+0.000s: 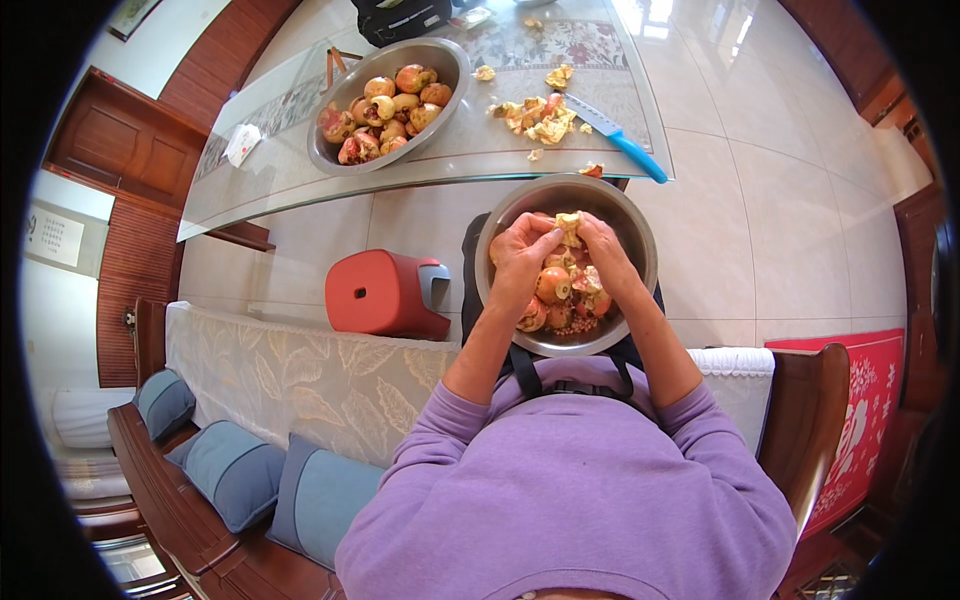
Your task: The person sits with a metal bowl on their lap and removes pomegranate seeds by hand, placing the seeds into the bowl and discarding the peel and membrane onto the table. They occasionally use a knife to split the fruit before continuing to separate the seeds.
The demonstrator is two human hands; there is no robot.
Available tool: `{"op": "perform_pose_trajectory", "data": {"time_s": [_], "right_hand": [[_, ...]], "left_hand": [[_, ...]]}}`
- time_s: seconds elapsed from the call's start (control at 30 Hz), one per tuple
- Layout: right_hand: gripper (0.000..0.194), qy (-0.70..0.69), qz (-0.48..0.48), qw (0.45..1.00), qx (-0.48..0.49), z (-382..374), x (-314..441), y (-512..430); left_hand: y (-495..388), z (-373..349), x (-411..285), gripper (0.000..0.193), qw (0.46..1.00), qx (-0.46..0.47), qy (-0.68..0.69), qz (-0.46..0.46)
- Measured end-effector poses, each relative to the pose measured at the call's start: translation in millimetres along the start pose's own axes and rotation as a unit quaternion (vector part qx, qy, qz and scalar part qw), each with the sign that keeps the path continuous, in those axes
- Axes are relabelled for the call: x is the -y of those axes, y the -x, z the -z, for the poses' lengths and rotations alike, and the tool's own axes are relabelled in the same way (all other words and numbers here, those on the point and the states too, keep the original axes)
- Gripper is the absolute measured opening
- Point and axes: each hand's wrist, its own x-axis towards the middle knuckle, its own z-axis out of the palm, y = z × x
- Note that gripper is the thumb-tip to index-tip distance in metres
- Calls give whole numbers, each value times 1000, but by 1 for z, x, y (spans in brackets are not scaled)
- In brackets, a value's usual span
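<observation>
Over a round metal bowl (643, 259) on the lap, both of my hands hold one piece of yellowish pomegranate peel (569, 227). My left hand (525, 244) pinches it from the left, and my right hand (604, 247) grips its other side. Beneath them, whole and broken pomegranates (553, 285) lie in the bowl with loose seeds (581, 325) at the near side. Past the bowl, torn peel (547, 120) is heaped on a glass-topped table (450, 154). A knife with a blue handle (636, 154) rests beside that heap, its blade against the scraps.
A large metal basin (461, 82) of pomegranates stands on the table, left of the peel. A black bag (401, 22) is at the far side. On the floor, a red plastic stool (375, 292) stands left of my legs. A wooden bench with blue cushions (232, 472) extends left.
</observation>
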Motion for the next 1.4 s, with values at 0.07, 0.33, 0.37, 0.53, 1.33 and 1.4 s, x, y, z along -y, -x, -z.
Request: {"op": "perform_pose_trajectory", "data": {"time_s": [0.07,0.33,0.37,0.53,1.33,1.4], "right_hand": [[21,-28,16,999,-4,-1,2,2],[32,129,21,991,-30,-6,13,2],[32,92,16,996,-16,-7,13,2],[31,28,-33,998,44,-2,15,4],[24,69,95,992,-48,-17,16,15],[23,73,111,990,-45,-19,19,15]], "left_hand": [[0,-2,-2,11,999,2,33,14],[0,1,1,8,996,-28,-87,-22],[-1,2,2,8,995,-13,-92,-43],[3,14,-1,8,999,33,-13,19],[3,18,8,25,976,-7,206,71],[4,16,6,24,989,-10,126,78]]}}
